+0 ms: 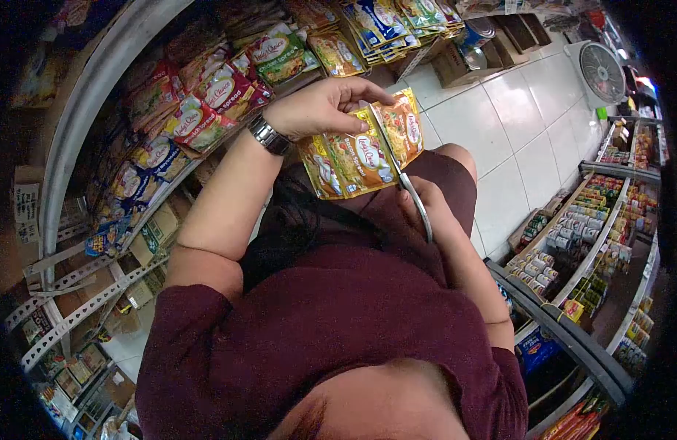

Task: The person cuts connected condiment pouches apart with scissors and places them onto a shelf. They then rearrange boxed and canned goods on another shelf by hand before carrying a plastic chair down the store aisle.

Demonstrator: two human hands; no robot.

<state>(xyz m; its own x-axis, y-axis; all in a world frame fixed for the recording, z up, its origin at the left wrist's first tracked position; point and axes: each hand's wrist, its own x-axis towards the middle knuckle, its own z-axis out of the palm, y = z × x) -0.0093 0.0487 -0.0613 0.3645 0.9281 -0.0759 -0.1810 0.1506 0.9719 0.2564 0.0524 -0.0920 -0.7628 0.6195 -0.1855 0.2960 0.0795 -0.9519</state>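
Note:
My left hand (324,108), with a metal watch at the wrist, pinches the top edge of a joined strip of yellow-orange Lady's Choice spread sachets (346,167). The strip hangs in front of my lap. My right hand (432,207) is closed around the handles of a pair of scissors (392,155). The blades lie across the strip, between the middle sachets and the right-hand sachet (402,128). That right-hand sachet sits at a slight angle to the others. Part of the scissor handles is hidden by my right fingers.
At the upper left, a shelf holds piles of spread sachets (220,89) in several colours. Open cardboard boxes (456,66) stand on the white tiled floor (509,110). A fan (601,72) is at the far right, above shelves of canned goods (573,224).

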